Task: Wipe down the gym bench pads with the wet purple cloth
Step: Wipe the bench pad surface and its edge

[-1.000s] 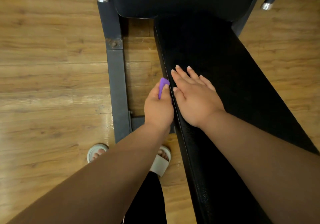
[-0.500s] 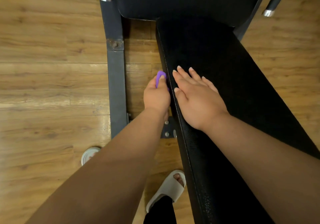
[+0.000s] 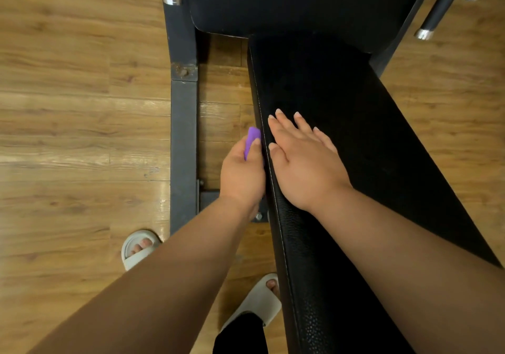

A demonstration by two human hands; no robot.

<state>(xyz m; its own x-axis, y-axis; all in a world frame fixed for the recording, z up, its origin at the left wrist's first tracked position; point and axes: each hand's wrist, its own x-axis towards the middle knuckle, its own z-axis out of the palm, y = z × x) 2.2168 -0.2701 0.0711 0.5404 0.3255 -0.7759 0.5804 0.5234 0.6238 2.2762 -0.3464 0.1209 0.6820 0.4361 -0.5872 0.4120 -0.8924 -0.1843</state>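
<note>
A long black bench pad [image 3: 355,140] runs from the lower middle toward the upper right, and a second wider black pad [image 3: 287,1] lies across the top. My left hand [image 3: 241,174] grips a folded purple cloth [image 3: 252,139] and presses it against the left side face of the long pad. Most of the cloth is hidden in my fist. My right hand [image 3: 303,162] lies flat on top of the long pad with fingers spread, right beside the left hand.
A dark steel frame beam [image 3: 183,135] runs along the wooden floor [image 3: 68,107] left of the pad. Chrome-tipped bars [image 3: 434,22] stick out at the upper right. My feet in pale slippers [image 3: 138,247] stand beside the bench.
My left hand slid the cloth forward along the pad's side, then back a little. My right hand stayed flat on the pad. My feet shifted.
</note>
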